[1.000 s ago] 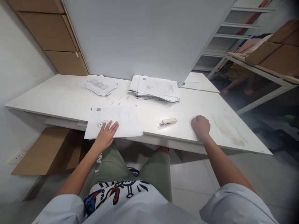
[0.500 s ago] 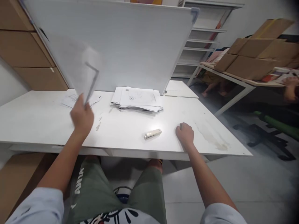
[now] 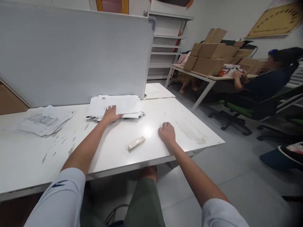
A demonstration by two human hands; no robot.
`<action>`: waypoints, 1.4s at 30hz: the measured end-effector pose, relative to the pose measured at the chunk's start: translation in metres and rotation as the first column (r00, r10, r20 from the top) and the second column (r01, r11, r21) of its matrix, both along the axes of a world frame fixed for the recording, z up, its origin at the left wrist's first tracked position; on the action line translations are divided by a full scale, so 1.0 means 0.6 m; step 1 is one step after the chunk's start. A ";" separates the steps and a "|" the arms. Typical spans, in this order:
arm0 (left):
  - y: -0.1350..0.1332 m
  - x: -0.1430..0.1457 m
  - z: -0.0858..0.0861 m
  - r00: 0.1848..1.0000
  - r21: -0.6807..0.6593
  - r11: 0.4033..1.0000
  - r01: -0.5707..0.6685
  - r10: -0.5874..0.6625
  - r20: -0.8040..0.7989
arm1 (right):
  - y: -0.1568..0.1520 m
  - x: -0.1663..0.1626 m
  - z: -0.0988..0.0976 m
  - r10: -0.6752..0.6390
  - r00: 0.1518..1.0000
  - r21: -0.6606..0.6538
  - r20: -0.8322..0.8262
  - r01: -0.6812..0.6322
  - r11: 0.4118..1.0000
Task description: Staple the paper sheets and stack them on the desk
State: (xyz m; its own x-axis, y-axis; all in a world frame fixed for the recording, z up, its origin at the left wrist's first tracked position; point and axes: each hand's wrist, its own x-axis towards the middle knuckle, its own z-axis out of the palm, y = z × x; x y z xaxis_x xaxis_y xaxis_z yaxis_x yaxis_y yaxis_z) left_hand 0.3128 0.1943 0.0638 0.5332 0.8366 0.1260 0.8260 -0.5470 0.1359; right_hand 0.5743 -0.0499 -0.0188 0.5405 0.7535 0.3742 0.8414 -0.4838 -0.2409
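A plain white counter (image 3: 35, 151) runs along a tall white partition (image 3: 71, 56), its top scuffed and flaked near the left; beyond its far end stand an open shelf unit (image 3: 165, 47) and a second table stacked with cardboard boxes (image 3: 210, 53), where another person (image 3: 267, 82) sits in a chair, well apart from this work.

The left hand (image 3: 110, 114) lies flat on the near edge of the stack of papers (image 3: 127, 105) that sits against the foot of the partition; the fingers are spread and pressing down, clamped on nothing. The right hand (image 3: 167, 132) rests on the bare counter near its front edge, curled into a loose fist; from here it looks empty, though anything small inside the curl would be hidden. Just beside it, on the side towards the left hand, lies a pale stapler (image 3: 136, 143), touched by neither hand; a second, looser pile of sheets (image 3: 42, 121) lies well off to the left.

The step in hand, as I judge it, is work at the stack itself — the palm settled on the top sheet. Any next move with that paper calls for care: the sheets are thin and slightly fanned, so the fingertips must part one set cleanly from those beneath; the right hand is free and nearest to the stapler.
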 end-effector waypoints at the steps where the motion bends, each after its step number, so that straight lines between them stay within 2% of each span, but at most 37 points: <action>1: -0.005 -0.004 -0.001 0.998 0.024 0.998 0.060 -0.060 0.007 | -0.001 0.001 0.000 -0.006 1.000 -0.003 -0.002 0.005 1.000; 4: -0.061 -0.021 -0.004 0.942 0.150 0.941 0.305 -0.321 0.097 | -0.005 0.004 0.001 -0.014 1.000 -0.029 -0.012 0.014 0.999; 5: -0.094 -0.027 -0.009 0.906 0.158 0.911 0.382 -0.402 0.129 | -0.006 0.005 0.001 -0.014 1.000 -0.034 -0.012 0.013 0.999; 7: -0.170 -0.035 -0.026 0.837 0.089 0.857 0.507 -0.515 0.188 | -0.008 0.008 0.000 -0.007 1.000 -0.035 -0.007 0.007 0.999; 10: -0.278 -0.035 -0.064 0.758 -0.029 0.777 0.629 -0.605 0.245 | -0.010 0.018 -0.009 0.005 1.000 -0.024 0.005 -0.005 1.000; 12: -0.321 -0.029 -0.088 0.749 -0.045 0.772 0.634 -0.598 0.285 | -0.013 0.027 -0.018 0.008 1.000 -0.014 0.011 -0.008 1.000; 15: -0.336 -0.020 -0.105 0.729 -0.071 0.763 0.642 -0.579 0.364 | -0.015 0.042 -0.030 0.003 1.000 -0.012 0.007 -0.003 1.000; 18: -0.316 -0.027 -0.100 0.676 -0.082 0.711 0.699 -0.619 0.399 | -0.018 0.051 -0.035 -0.004 1.000 -0.033 -0.004 0.004 0.999; 20: -0.296 -0.047 -0.092 0.687 -0.068 0.725 0.685 -0.612 0.392 | -0.021 0.051 -0.035 -0.003 1.000 -0.042 -0.011 0.003 0.999; 23: -0.253 -0.114 -0.080 0.761 -0.072 0.790 0.608 -0.555 0.335 | -0.026 0.047 -0.033 0.002 1.000 -0.046 -0.025 -0.003 0.999; 26: -0.190 -0.228 -0.072 0.853 -0.073 0.869 0.490 -0.460 0.245 | -0.028 0.041 -0.031 -0.005 0.999 -0.063 -0.036 0.003 0.998; 28: -0.141 -0.318 -0.066 0.935 -0.013 0.961 0.277 -0.266 0.233 | -0.028 0.039 -0.031 -0.011 0.999 -0.080 -0.033 0.008 0.997; 29: -0.117 -0.363 -0.063 0.965 0.024 0.994 0.105 -0.108 0.240 | -0.028 0.038 -0.032 -0.011 0.999 -0.084 -0.031 0.009 0.996; 30: -0.095 -0.405 -0.060 0.966 0.059 0.994 -0.090 0.073 0.248 | -0.028 0.038 -0.032 -0.009 1.000 -0.086 -0.029 0.007 0.996; 32: -0.059 -0.476 -0.056 0.898 0.092 0.911 -0.402 0.373 0.233 | -0.029 0.037 -0.033 -0.006 0.999 -0.088 -0.032 0.003 0.996; 34: -0.040 -0.521 -0.057 0.825 0.069 0.829 -0.554 0.537 0.176 | -0.029 0.036 -0.032 -0.009 0.999 -0.093 -0.036 0.005 0.996; 36: -0.035 -0.540 -0.062 0.783 0.064 0.783 -0.619 0.610 0.122 | -0.029 0.033 -0.031 -0.017 0.999 -0.099 -0.036 0.013 0.995; 38: -0.041 -0.540 -0.066 0.759 0.114 0.750 -0.652 0.643 0.106 | -0.030 0.030 -0.028 -0.018 0.999 -0.103 -0.030 0.015 0.995; 42: -0.057 -0.532 -0.066 0.756 0.196 0.731 -0.653 0.642 0.126 | -0.030 0.025 -0.026 0.004 1.000 -0.110 -0.020 -0.006 0.994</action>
State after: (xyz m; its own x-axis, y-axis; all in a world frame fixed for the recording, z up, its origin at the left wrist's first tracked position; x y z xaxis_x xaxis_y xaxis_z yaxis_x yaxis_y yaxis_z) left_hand -0.0062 0.1602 0.0243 -0.1393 0.9249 0.3539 0.9866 0.0990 0.1295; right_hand 0.5895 -0.0676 -0.0341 0.5433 0.7921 0.2781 0.8393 -0.5042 -0.2034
